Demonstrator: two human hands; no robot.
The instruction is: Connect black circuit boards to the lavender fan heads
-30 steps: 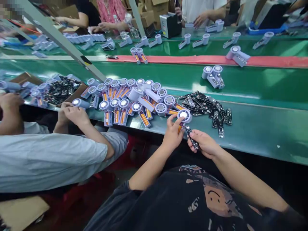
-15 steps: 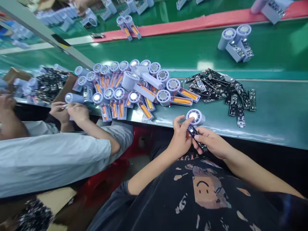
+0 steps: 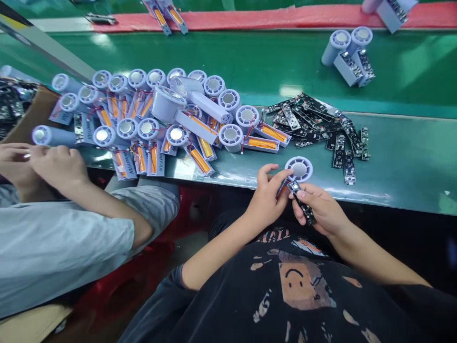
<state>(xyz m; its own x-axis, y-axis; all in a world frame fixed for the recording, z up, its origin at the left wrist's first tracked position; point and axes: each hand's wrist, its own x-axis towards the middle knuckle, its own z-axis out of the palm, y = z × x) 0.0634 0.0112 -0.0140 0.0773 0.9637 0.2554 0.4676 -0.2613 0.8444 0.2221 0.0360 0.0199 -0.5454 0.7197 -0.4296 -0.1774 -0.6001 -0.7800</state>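
My left hand (image 3: 269,200) is closed around a lilac handheld fan (image 3: 299,168), whose round head with a silver disc faces up at the table's front edge. The fan's handle is mostly hidden behind my fingers. My right hand (image 3: 323,209) pinches a narrow black circuit board (image 3: 303,206) between thumb and fingers. The board slants across the front of the fan's handle, its upper end close to my left fingertips. Whether board and handle touch, I cannot make out.
Left of my hands lie many lilac fans (image 3: 230,138) with orange parts in open handles. A pile of black circuit boards (image 3: 310,119) is at the right. Beyond runs a green surface (image 3: 257,62) with a red strip (image 3: 250,18). A co-worker's hands (image 3: 59,164) are at far left.
The view has shifted right and closer. The fan's head has tipped to face me more fully, and the board has swung a little away from the handle in my right hand.
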